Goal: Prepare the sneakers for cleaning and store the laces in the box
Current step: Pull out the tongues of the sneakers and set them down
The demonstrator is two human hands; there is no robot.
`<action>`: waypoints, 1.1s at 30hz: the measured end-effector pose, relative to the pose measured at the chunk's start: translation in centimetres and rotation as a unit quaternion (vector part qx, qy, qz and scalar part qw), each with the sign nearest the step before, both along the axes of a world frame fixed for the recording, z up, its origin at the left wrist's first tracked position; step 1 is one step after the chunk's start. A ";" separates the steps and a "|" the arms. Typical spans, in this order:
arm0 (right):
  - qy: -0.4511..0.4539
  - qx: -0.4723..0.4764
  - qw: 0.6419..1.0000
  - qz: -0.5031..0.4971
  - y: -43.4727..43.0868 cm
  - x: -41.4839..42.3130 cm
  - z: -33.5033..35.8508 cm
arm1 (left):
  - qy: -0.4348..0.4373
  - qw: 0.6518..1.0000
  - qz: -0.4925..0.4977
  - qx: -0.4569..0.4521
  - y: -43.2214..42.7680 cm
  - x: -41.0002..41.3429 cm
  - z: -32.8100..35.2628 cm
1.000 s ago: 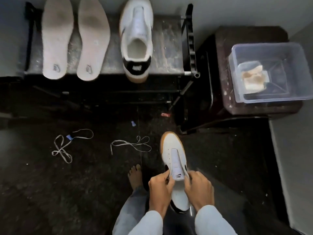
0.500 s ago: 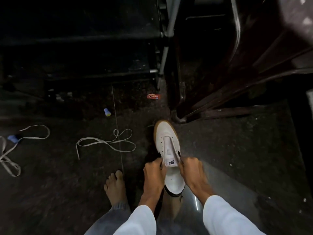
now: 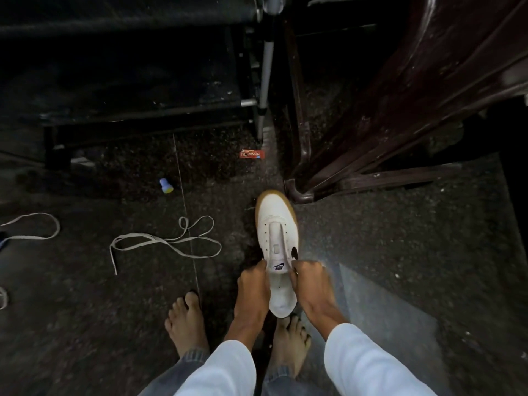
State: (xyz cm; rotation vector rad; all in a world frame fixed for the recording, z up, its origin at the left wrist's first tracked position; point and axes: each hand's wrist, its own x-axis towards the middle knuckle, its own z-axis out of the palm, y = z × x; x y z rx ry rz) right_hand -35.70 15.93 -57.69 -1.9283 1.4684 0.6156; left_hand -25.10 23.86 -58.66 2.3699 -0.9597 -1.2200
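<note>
A white sneaker (image 3: 276, 227) with a gum sole and no lace points away from me, just above the dark floor. My left hand (image 3: 253, 287) grips its left collar edge beside the tongue. My right hand (image 3: 310, 281) grips the right collar edge. A loose white lace (image 3: 165, 242) lies in loops on the floor to the left. Part of a second lace (image 3: 37, 225) shows at the left edge. The box, the other sneaker and the insoles are out of view.
A dark wooden stool's leg (image 3: 303, 192) stands right by the sneaker's toe. A black bench frame with a metal leg (image 3: 264, 81) is at the back. A red wrapper (image 3: 251, 153) and a small blue cap (image 3: 165, 185) lie on the floor. My bare feet (image 3: 187, 321) stand below.
The view has tilted down, so the bench top, insoles, other sneaker and box left the frame. Both hands keep their grip on the sneaker, which now sits lower, near my feet.
</note>
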 end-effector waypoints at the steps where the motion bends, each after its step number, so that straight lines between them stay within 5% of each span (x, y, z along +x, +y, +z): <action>1: 0.008 -0.025 0.999 0.033 0.1 0.0 0.7 | 0.014 1.000 -0.010 0.005 0.0 0.1 0.7; 8: -0.028 -0.044 0.992 0.117 1.9 2.1 9.7 | -0.197 0.967 -0.163 -0.001 1.8 1.9 9.3; 12: -0.035 -0.123 0.980 0.153 3.2 4.5 17.6 | -0.265 0.948 -0.173 -0.027 2.1 4.6 17.8; 25: -0.120 -0.256 0.952 0.120 1.8 16.5 40.3 | -0.296 0.934 -0.079 -0.185 1.0 18.0 41.8; 33: -0.188 -0.318 0.922 0.113 -5.5 25.7 47.4 | -0.317 0.915 0.000 -0.249 -7.1 28.7 48.9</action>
